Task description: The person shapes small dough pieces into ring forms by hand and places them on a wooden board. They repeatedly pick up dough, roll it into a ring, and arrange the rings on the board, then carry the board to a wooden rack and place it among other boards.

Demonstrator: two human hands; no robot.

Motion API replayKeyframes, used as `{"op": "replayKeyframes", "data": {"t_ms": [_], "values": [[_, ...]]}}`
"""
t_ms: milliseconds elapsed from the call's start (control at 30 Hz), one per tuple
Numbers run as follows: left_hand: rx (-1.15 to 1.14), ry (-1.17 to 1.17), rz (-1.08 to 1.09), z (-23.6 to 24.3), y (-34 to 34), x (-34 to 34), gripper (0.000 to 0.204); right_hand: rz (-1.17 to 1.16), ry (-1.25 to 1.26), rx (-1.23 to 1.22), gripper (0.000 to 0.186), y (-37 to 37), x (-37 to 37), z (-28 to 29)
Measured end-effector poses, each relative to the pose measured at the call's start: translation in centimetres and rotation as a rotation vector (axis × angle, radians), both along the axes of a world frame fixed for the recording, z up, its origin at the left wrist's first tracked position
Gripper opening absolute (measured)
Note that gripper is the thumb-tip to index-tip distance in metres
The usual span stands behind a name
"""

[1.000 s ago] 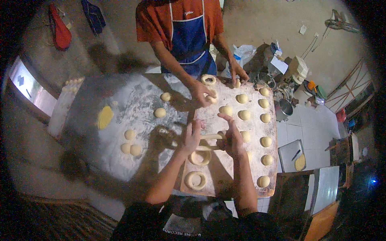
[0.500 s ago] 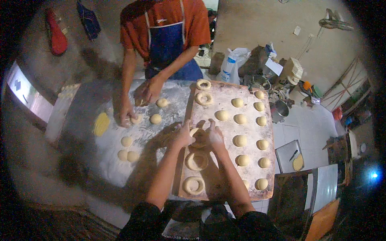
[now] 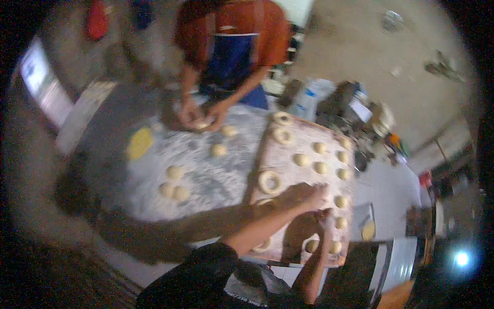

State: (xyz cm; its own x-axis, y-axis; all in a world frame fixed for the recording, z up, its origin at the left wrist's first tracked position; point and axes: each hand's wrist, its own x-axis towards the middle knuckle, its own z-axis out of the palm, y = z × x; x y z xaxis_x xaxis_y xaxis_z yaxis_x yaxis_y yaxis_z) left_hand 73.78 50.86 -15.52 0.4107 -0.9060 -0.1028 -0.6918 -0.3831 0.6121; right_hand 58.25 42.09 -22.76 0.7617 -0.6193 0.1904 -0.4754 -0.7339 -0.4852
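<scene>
Dough wkr's L hand (image 3: 315, 196) and R hand (image 3: 324, 217) meet nr the right half of a floured board (image 3: 280, 159), the L arm slanting across it from lower left, the R arm rising from the lower edge. L hand's fingers point right; motion blur hides whether they are spread, bunched or gripping dough, so can't tell. R hand, just below and nearer the body, is equally smeared; its finger gap & any hold can't be told, nor whether the two hands touch. Just right of them sits a ball (image 3: 340, 202), w/ a second ball (image 3: 340, 223) below it, part of a column along the board's right edge; more balls lie toward the far end, and one (image 3: 311, 245) rests just left of the R forearm. Dough rings line the left edge: two at the far corner, a larger ring (image 3: 261, 182) midway, and two more partly hidden by the L arm. At left, a floured table (image 3: 216, 180) carries a trio of balls (image 3: 174, 172) grouped close, two others farther up, & a flat yellow pc (image 3: 140, 143). Across the table, a co-worker (image 3: 231, 26) in orange shirt w/ blue apron (image 3: 231, 59) has both hands at a pale dough pc (image 3: 201, 124). Bkgd: white bag (image 3: 315, 95) behind the board, tray (image 3: 366, 213) on the floor at right.
</scene>
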Motion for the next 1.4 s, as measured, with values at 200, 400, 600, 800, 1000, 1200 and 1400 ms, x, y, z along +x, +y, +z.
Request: {"op": "replayKeyframes", "data": {"t_ms": [200,400,600,800,1000,1200,1400], "values": [[-0.792,0.391,0.373,-1.0,13.4,7.3,0.034,0.156,-0.130,0.556,0.024,9.2,7.9,8.0],[-0.367,0.145,0.589,-3.6,35.5,16.0,0.031,0.640,-0.013,1.046,0.024,22.0,24.3,6.1],[-0.256,0.248,0.587,-7.2,38.3,15.9,0.026,0.950,0.150,0.725,0.045,28.2,35.3,4.3],[-0.664,-0.008,0.951,-10.3,38.2,15.4,0.021,0.953,0.248,0.114,0.052,30.8,36.3,4.4],[-0.418,0.213,0.899,-4.7,41.3,17.3,0.026,0.890,0.158,0.545,0.032,31.0,33.9,5.9],[-0.858,0.498,0.613,0.3,43.0,17.1,0.029,0.787,-0.019,0.952,0.041,32.9,31.1,9.5],[-0.703,0.056,0.884,0.1,40.7,17.8,0.027,0.641,-0.353,0.544,0.062,36.3,33.0,9.1]]}}
